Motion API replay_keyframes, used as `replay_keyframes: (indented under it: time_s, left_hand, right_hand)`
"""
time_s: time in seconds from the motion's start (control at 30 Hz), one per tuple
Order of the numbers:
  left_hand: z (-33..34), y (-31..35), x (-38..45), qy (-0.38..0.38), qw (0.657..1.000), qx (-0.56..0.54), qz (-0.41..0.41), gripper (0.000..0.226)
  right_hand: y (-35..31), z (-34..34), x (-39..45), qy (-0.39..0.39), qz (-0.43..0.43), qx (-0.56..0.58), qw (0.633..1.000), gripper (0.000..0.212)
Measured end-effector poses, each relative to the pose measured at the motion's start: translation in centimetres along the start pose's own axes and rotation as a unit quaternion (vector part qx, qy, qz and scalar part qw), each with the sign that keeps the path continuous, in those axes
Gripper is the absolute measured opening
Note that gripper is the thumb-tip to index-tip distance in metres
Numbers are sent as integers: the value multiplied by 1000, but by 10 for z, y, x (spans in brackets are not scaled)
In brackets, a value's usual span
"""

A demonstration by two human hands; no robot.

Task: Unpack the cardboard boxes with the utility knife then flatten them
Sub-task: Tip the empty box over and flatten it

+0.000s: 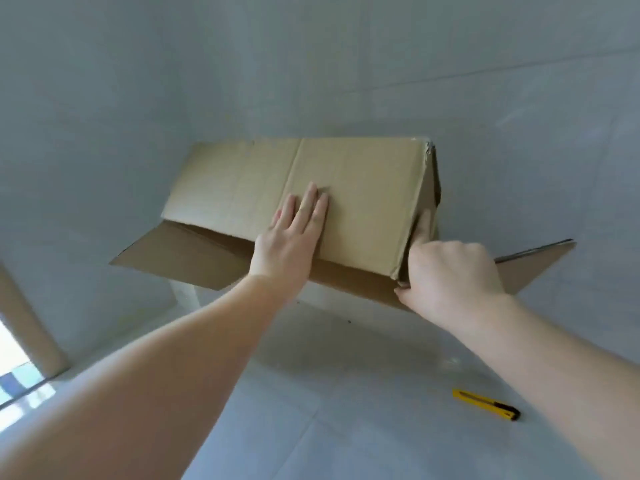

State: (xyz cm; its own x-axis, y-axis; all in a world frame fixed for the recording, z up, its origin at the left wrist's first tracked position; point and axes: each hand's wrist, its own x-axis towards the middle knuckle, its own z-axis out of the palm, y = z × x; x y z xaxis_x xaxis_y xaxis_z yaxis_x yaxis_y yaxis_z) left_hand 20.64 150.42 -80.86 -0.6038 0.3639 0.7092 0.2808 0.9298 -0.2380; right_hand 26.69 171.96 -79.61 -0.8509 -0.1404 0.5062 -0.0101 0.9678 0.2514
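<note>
Seen at far left: a beige post beside a bright opening. Then the cardboard box, partly collapsed, flaps spread out, above the pale tiled floor. Pressed flat on its top panel with straight fingers: the left hand. Curled around the box's right corner edge, gripping it: the right hand. Lying on the floor at lower right, well apart: the yellow utility knife.

I see the box as plain brown cardboard, matt and smooth on its outer face, with a frayed, slightly torn corner at the top right. The knife looks like glossy yellow plastic with a black end. The floor reads to me as pale tile with a faint sheen and thin joint lines.
</note>
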Motion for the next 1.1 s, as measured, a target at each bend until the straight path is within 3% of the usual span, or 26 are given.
replay_keyframes:
  time_s: [0.13, 0.23, 0.3, 0.37, 0.43, 0.47, 0.5, 0.57, 0.63, 0.77, 0.87, 0.93, 1.03, 1.1]
  left_hand:
    - [50, 4, -93, -58, 998, 7, 26, 96]
    - [69, 13, -155, -121, 991, -7, 59, 94]
    - [74, 14, -171, -130, 989, -19, 66, 88]
    - [73, 9, -175, -136, 989, -24, 61, 75]
    - [68, 5, -176, -155, 986, -26, 56, 67]
    - [66, 5, -178, -162, 985, -28, 56, 66]
    - [64, 7, -180, -167, 984, -33, 58, 66]
    - [55, 12, -181, -190, 978, -58, 63, 67]
    - [42, 13, -178, -194, 973, -97, 75, 68]
    - [17, -4, -160, -144, 976, -129, 100, 56]
    - [8, -14, -126, -80, 989, -111, 57, 45]
    - [2, -11, -101, -66, 991, -108, 34, 46]
    - [-6, -1, -77, -92, 988, -110, 54, 49]
    - [-9, 3, -68, -134, 980, -115, 90, 51]
  right_hand:
    - [-43, 58, -54, -146, -69, 37, 986, 79]
    - [-61, 77, -89, -299, -113, 102, 942, 48]
    - [-67, 84, -98, -404, -89, 135, 900, 60]
    - [-65, 93, -96, -460, -49, 198, 864, 99]
    - [-57, 97, -87, -447, 10, 325, 833, 150]
    - [-51, 97, -79, -408, 47, 407, 816, 157]
    - [-45, 97, -72, -355, 87, 484, 795, 151]
    - [-37, 102, -64, -272, 141, 573, 760, 114]
    - [-34, 108, -60, -236, 158, 568, 773, 87]
    - [-34, 113, -62, -197, 168, 555, 790, 122]
    - [-43, 109, -67, -192, 98, 540, 813, 98]
    - [-52, 98, -72, -170, 59, 585, 791, 80]
    - [-56, 93, -76, -175, 14, 641, 748, 105]
    - [-54, 92, -77, -187, 34, 655, 731, 109]
